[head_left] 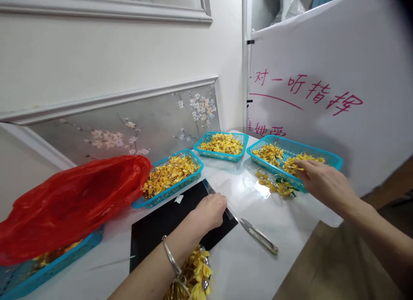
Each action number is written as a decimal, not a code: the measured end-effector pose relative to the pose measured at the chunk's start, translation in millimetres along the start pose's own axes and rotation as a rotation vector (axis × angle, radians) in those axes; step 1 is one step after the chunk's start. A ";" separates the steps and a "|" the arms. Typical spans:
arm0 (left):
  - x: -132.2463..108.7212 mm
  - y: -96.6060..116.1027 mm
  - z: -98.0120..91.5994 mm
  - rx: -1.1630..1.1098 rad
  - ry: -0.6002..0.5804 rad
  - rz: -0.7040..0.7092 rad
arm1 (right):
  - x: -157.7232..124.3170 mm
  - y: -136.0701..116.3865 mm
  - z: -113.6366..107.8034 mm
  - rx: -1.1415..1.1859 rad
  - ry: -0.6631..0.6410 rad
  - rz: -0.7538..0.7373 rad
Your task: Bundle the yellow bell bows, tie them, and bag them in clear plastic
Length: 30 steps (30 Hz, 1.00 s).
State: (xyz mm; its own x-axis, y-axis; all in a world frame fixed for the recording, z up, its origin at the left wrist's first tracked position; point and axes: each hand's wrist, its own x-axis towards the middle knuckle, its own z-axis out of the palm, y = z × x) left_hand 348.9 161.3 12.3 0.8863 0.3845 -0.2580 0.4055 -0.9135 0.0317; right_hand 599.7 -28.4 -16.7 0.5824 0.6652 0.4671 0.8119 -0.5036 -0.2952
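Note:
My left hand (211,209) is closed above a black board (158,229) on the white table; what its curled fingers hold, if anything, is hidden. Below its wrist, a bunch of yellow artificial flowers (201,272) with silvery beads shows at the bottom edge. My right hand (325,184) reaches to the right-hand blue basket (337,162), its bent fingers together on the yellow flowers (305,159) there. Several more yellow flowers (274,184) lie on the table against this basket's near side. Metal thread snips (260,236) rest between my hands.
Two more blue baskets (222,154) (190,177) of yellow flowers stand toward the wall. A red plastic bag (77,205) covers part of another blue basket (54,265) at left. A white board with red writing (306,67) rises behind the right basket. The table's edge is at right.

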 end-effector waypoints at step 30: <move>-144.4 -27.1 -102.8 -1.416 0.684 -0.249 | -3.9 -181.5 12.0 1.616 -0.637 0.039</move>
State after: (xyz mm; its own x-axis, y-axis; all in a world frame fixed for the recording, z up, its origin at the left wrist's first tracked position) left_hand 232.9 144.2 148.0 0.5397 0.8400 0.0570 0.0747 -0.1153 0.9905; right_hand 450.5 67.0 25.0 0.2013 0.9623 0.1828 -0.2166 0.2257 -0.9498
